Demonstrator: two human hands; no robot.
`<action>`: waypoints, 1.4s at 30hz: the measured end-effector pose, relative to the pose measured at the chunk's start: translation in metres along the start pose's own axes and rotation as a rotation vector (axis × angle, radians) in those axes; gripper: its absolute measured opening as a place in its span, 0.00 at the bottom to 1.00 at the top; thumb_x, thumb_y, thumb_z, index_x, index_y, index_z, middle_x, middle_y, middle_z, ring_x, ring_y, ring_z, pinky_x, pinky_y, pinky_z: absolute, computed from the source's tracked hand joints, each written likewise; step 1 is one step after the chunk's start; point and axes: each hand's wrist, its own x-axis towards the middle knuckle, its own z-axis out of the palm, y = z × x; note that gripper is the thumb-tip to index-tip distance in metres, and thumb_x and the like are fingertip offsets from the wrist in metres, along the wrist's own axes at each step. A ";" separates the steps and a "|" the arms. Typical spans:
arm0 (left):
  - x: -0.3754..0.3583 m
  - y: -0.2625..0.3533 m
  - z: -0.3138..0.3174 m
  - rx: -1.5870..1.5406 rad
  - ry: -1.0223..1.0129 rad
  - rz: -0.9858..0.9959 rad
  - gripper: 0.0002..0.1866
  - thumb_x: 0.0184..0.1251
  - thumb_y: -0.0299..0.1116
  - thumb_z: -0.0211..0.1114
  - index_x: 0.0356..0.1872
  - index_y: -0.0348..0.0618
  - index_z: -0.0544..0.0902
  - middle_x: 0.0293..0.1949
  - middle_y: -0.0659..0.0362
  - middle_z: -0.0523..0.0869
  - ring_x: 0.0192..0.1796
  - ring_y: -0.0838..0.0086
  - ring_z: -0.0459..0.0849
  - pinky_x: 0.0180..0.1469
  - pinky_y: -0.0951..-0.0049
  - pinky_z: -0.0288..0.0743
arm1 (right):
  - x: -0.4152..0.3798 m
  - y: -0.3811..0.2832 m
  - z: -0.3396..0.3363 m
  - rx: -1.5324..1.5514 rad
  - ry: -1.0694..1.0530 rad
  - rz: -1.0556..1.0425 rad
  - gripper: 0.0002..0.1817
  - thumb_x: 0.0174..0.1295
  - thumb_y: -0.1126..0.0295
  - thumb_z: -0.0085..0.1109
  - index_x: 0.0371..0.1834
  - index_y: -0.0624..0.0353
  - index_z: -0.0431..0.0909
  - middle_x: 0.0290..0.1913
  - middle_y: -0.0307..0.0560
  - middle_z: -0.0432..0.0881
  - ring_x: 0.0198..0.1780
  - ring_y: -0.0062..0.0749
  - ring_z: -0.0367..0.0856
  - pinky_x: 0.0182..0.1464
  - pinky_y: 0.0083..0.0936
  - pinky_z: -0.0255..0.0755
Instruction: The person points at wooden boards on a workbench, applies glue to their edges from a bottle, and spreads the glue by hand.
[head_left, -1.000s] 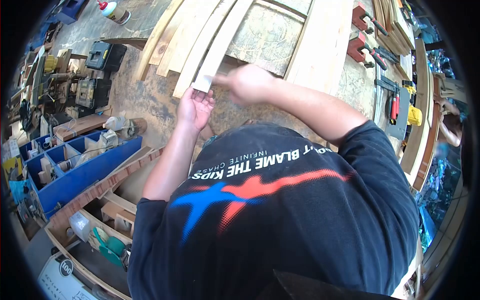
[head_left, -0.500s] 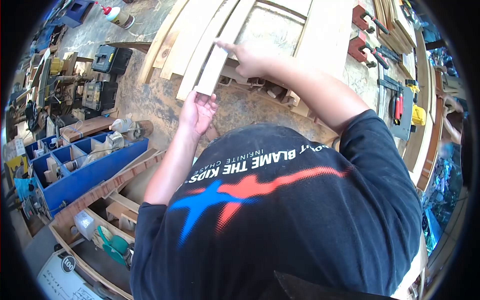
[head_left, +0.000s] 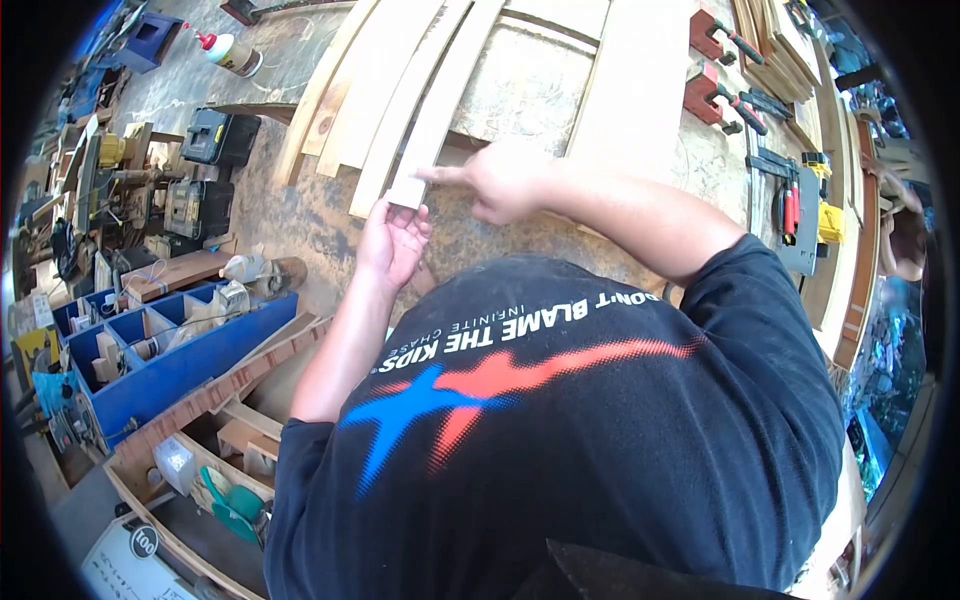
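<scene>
A pale wooden strip (head_left: 430, 140) runs lengthwise away from me, one of several side by side at the upper middle. My left hand (head_left: 397, 242) is closed under its near end, palm up, with the fingers curled around the edge. My right hand (head_left: 508, 180) comes in from the right, its index finger stretched out and the fingertip at the strip's face close to that end. The other right fingers are loosely bent and hold nothing. Next to this strip, on the left, lies another pale board (head_left: 385, 150).
Red clamps (head_left: 706, 92) and a glue bottle (head_left: 232, 54) lie on the worktop. Black tool cases (head_left: 218, 137) stand at left, above a blue divided box (head_left: 185, 352). A wooden drawer holds a green tape dispenser (head_left: 232, 505). Stacked boards (head_left: 775, 50) are at upper right.
My right hand has slid down along the strip toward its near end, beside my left hand. My left hand stays at the end, shifted slightly down in view.
</scene>
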 end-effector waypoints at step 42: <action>0.009 -0.008 -0.015 0.038 0.025 -0.015 0.15 0.83 0.41 0.52 0.57 0.42 0.77 0.44 0.57 0.86 0.45 0.67 0.86 0.43 0.70 0.80 | 0.029 0.036 0.006 -0.228 0.046 -0.175 0.44 0.60 0.69 0.58 0.83 0.34 0.59 0.28 0.51 0.85 0.31 0.38 0.87 0.37 0.40 0.84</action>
